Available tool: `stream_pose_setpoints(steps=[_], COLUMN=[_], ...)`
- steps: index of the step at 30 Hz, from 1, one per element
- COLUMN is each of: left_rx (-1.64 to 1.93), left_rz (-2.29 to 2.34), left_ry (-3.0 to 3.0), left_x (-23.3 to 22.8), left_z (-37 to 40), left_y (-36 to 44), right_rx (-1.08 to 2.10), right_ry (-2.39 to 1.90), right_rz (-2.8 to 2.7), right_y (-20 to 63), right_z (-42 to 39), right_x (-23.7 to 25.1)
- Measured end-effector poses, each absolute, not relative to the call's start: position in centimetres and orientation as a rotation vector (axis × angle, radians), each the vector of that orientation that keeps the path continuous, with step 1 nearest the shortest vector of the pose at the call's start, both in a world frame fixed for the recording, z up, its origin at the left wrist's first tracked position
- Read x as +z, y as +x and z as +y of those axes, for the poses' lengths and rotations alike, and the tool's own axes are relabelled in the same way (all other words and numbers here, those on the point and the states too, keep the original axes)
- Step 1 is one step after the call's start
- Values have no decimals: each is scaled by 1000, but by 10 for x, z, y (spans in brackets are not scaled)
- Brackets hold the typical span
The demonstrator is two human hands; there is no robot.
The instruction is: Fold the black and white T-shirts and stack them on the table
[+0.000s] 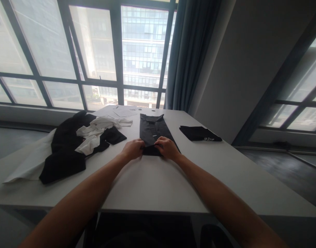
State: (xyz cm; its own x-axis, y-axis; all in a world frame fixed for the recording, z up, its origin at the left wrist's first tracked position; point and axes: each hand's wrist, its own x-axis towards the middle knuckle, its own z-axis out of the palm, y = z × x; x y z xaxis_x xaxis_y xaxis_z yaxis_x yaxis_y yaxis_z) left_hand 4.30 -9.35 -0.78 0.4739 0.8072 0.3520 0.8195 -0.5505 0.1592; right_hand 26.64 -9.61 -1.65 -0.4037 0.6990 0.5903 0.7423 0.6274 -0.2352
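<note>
A dark grey shirt [150,128], folded into a long narrow strip with its collar at the far end, lies on the white table in front of me. Its near end is turned up a little and shows a darker underside. My left hand [134,148] pinches the near left corner of the shirt. On the right side of the same edge, my right hand [167,147] grips the cloth between thumb and fingers. A small pale mark sits on the shirt just beyond my right hand.
Left on the white table [147,186] is a loose heap with a black garment [67,137] and a white garment [92,137]. A folded black garment [199,133] with white lettering lies to the right. Papers [124,112] rest at the far end, before the windows and a blue curtain [190,51].
</note>
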Motion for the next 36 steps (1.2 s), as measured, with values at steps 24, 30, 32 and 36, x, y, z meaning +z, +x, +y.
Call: stream_pose_setpoints(steps=[24,30,32,36], left_rx=[-464,-491,-490,-559], left_rz=[-1363,-1267,-1256,-1240], left_ry=[-2880,-2960,-2970,-2990], left_x=[-8,-8,-8,-10], left_z=[-84,-85,-84,-78], left_y=[24,24,24,21], right_rx=[436,466,461,539], right_ry=[-1530,-1606,-1641,-1730], right_rz=[-2253,-2426,-2448,-2454], right_y=[325,335,336,339], right_z=[-92,-95,-95,-95], right_x=[4,10,12,14])
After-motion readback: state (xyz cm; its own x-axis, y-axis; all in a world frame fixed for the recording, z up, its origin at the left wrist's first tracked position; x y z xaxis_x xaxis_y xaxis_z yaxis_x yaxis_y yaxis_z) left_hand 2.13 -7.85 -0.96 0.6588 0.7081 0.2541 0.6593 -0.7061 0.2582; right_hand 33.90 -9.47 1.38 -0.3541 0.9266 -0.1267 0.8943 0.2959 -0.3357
